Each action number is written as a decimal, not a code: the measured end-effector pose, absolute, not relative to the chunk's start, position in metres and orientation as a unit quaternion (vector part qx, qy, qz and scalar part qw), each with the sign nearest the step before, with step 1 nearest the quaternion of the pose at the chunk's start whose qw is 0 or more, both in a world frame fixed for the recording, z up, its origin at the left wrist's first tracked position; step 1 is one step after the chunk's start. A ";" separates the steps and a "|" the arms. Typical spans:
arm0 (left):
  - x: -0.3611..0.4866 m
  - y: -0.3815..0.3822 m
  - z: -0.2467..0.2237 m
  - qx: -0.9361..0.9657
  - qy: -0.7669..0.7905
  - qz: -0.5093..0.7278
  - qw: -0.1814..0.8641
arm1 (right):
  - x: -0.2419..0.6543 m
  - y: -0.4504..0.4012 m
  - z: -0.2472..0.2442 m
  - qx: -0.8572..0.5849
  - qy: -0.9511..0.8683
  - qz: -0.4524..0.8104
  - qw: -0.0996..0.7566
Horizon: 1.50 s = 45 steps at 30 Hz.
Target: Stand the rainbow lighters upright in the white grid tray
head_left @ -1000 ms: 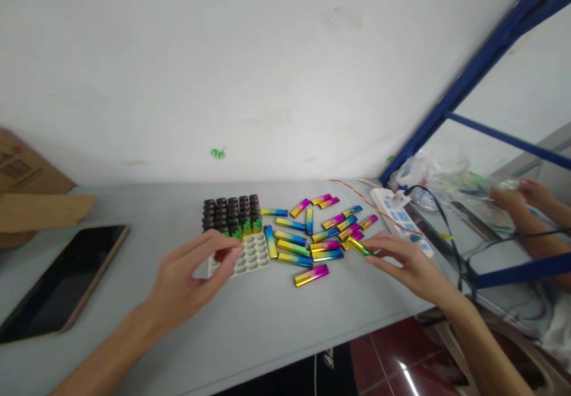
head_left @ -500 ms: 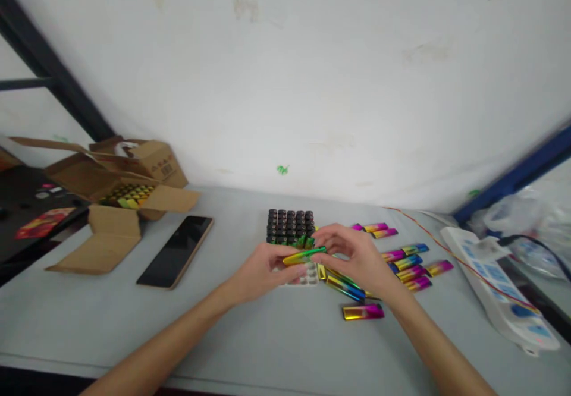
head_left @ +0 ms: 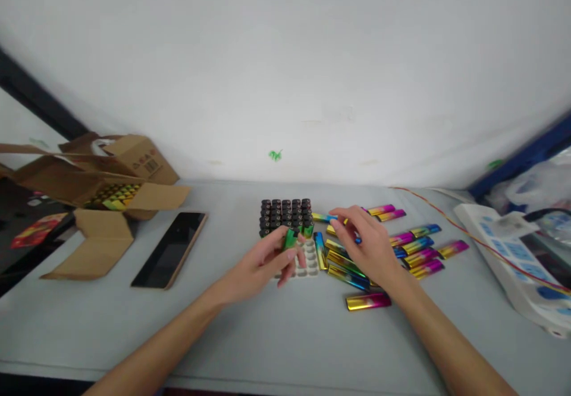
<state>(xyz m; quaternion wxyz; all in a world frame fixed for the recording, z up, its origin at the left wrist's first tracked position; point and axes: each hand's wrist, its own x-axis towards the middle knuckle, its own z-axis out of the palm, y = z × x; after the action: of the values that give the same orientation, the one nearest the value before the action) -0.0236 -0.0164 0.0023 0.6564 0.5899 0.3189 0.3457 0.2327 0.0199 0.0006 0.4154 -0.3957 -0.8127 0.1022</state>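
Observation:
My left hand is at the front of a pale tray with round pockets. Its thumb and fingers close around a shiny green lighter-like stick, upright over the pockets; its lower end is hidden. Several black-topped pieces stand in rows in the back of the tray, and another green stick stands in front of them. To the right, my right hand pinches the blue end of a yellow-and-blue stick lying beside the tray. More sticks lie under and around that hand.
Shiny purple-and-yellow sticks are scattered on the right. A phone and an open cardboard box holding yellow-green pieces are on the left. At the right edge are a white power strip and a thin red-yellow wire.
The yellow-green stick that both hands held has been turned upright in my left hand at the tray. My right hand has let go and moved to the yellow-and-blue stick. The view has shifted slightly.

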 end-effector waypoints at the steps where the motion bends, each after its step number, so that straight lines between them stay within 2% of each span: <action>1: -0.024 -0.016 0.003 0.586 0.321 0.358 0.652 | 0.232 0.020 0.001 -0.394 -0.812 0.097 0.419; 9: -0.025 -0.013 0.004 0.517 0.375 0.417 0.646 | 0.219 0.013 -0.002 -0.368 -0.831 0.122 0.399; 14: -0.022 -0.012 0.000 0.520 0.421 0.442 0.598 | 0.215 0.010 -0.002 -0.361 -0.836 0.132 0.391; 26: -0.016 -0.014 -0.013 0.553 0.491 0.421 0.525 | 0.210 0.008 -0.008 -0.355 -0.841 0.139 0.384; 35: -0.015 -0.018 -0.005 0.555 0.460 0.397 0.568 | 0.213 0.009 -0.002 -0.354 -0.841 0.131 0.388; 41: -0.018 -0.021 0.015 0.588 0.438 0.278 0.621 | 0.230 0.022 0.000 -0.395 -0.820 0.091 0.405; 45: -0.019 -0.019 0.027 0.577 0.414 0.302 0.636 | 0.238 0.027 0.001 -0.410 -0.817 0.078 0.399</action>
<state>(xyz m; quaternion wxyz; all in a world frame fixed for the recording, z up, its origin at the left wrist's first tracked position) -0.0194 -0.0190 0.0267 0.6362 0.5767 0.4138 0.3025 0.2379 0.0274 0.0005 0.3988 -0.4098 -0.8167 0.0779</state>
